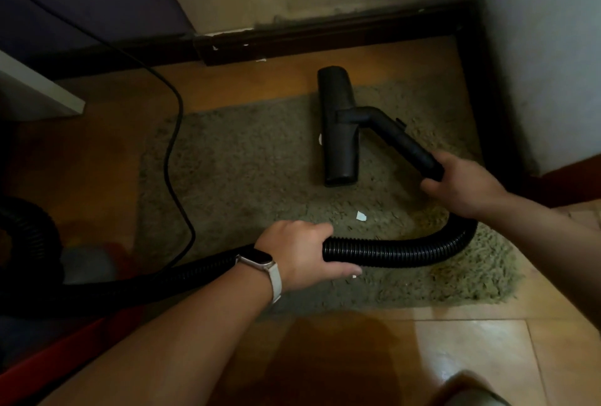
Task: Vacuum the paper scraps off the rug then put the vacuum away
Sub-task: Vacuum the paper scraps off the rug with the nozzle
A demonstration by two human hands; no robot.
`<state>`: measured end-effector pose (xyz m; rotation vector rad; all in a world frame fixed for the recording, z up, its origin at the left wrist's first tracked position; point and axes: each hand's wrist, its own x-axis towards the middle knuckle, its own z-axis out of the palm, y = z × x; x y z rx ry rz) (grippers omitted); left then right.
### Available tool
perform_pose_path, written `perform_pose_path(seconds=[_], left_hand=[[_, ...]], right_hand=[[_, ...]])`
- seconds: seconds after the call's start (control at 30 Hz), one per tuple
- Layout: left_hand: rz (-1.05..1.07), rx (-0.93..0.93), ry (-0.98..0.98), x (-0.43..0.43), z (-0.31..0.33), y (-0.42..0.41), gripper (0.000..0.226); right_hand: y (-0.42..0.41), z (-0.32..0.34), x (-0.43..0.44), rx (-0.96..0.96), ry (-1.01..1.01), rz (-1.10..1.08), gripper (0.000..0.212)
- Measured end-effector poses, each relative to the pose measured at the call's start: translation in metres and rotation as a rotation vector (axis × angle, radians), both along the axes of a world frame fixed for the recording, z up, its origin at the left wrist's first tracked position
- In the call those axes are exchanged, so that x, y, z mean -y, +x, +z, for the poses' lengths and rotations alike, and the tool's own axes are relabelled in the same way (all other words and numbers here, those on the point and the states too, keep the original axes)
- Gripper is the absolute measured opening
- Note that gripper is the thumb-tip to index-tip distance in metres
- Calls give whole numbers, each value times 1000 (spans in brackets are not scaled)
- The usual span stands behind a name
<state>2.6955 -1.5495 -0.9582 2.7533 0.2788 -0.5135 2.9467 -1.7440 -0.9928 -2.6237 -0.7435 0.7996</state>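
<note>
Black power cord (172, 145): along left edge of shaggy grey-green rug (244, 171).
Left hand (299, 253): fingers curled round black ribbed vacuum hose (390, 251), near rug's front edge.
White paper scrap (361, 216): rug centre, between hands.
Black flat floor nozzle (338, 126): straddles far edge.
Right hand (461, 184): wrapped round black rigid wand (403, 139), near right edge.
</note>
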Motion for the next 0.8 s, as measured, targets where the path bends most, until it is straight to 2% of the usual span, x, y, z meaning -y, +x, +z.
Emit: perform_pose_path(seconds=[0.4,0.53,0.8], left_hand=[[-37,-6,-4,13,-5,16,69],[-33,-10,-4,11,-5,14,71],[-9,-1,-34,3,-10,10,73]], right_hand=[[16,-9,24,-78,-9,-17,30],[17,-8,12,-32,-65,36,30],[14,1,-21,101,-273,135,41]])
